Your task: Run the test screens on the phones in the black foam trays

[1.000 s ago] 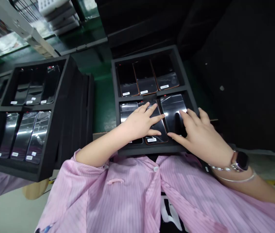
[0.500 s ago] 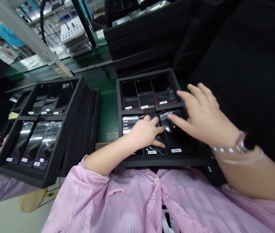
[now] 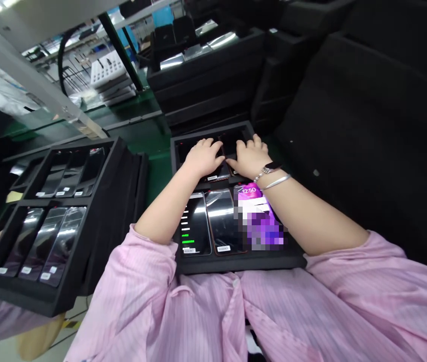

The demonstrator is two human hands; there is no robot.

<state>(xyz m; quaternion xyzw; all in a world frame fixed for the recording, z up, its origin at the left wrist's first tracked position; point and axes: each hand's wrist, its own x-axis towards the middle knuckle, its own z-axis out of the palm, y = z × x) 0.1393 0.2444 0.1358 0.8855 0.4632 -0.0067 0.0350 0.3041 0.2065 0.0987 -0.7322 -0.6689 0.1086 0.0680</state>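
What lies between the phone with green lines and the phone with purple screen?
In the head view, a dark phone with a white label lies between them.

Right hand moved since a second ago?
Yes, forward: against the black tray, the right hand has gone from the near row's rightmost phone to the far row.

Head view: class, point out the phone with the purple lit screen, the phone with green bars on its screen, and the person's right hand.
Purple-screen phone (image 3: 260, 220), head view: middle of its lit screen.
Green-bar phone (image 3: 198, 223), head view: middle of its screen.
Right hand (image 3: 251, 159), head view: back of the hand.
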